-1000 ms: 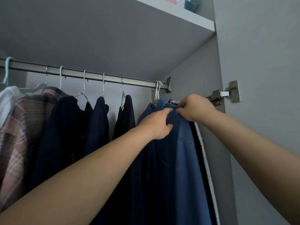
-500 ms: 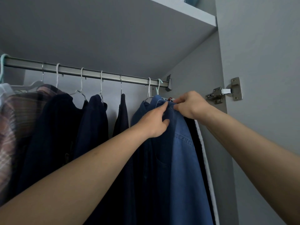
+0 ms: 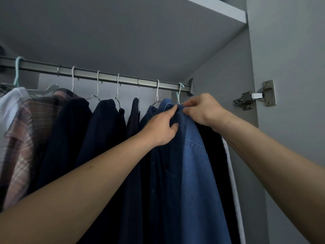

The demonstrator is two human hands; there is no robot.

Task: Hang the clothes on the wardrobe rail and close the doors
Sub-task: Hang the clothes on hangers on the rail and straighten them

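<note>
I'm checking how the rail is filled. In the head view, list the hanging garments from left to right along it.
White garment → pink plaid shirt → dark navy garment → navy shirt → narrow dark garment → blue denim shirt, gripped at the collar by left hand and right hand → black garment.

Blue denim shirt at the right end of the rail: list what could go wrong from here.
1. Both the left hand and the right hand pinch the collar of the blue denim shirt; a tug could pull it off its teal hanger.
2. That hanger's hook sits near the end of the rail, by the bracket, so the shirt may bunch against the side wall.
3. The door hinge shows the door open; fabric could catch on closing.
</note>
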